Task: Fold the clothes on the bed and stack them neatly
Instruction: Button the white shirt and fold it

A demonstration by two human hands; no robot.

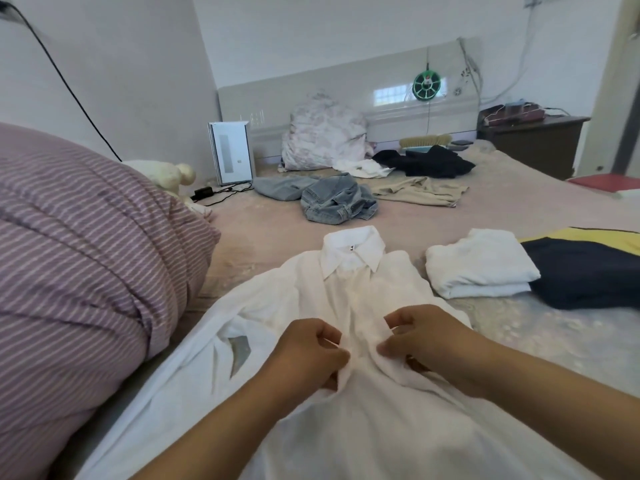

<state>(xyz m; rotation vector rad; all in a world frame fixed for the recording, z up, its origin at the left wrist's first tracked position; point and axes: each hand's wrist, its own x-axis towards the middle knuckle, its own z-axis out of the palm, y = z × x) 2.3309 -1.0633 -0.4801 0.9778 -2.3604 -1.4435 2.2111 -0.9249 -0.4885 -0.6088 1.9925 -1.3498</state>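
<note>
Lying face up along the near part of the bed point(433, 216), a white collared button-front shirt point(346, 393) runs lengthwise away from the viewer, its collar pointing toward the headboard point(311, 95) and its hem dropping out of view at the bottom edge. A small tag sits inside the collar with dark characters too small to read. The left hand point(304, 355) pinches the shirt's front placket at mid-chest, fingers curled onto a fold of the cloth; the right hand point(426, 337) grips the facing edge just beside it, thumb and fingers closed on the fabric, so both hands meet at the shirt's centre line. One sleeve spreads to the left, against a pink-and-white striped duvet point(79, 254). Just right of the collar rests a folded white garment point(481, 268), touching a folded dark navy garment point(585, 275) that lies partly on yellow cloth point(585, 237). Farther up the bed, well apart from the shirt, lie crumpled light-blue jeans point(332, 199), a flat beige garment point(419, 192), a loose white garment point(363, 168) and a heap of black clothes point(429, 161). A floral bundle of bedding point(322, 133) leans on the headboard, beside a white upright appliance point(230, 152); a green round reel point(426, 85) hangs on the headboard.
</note>
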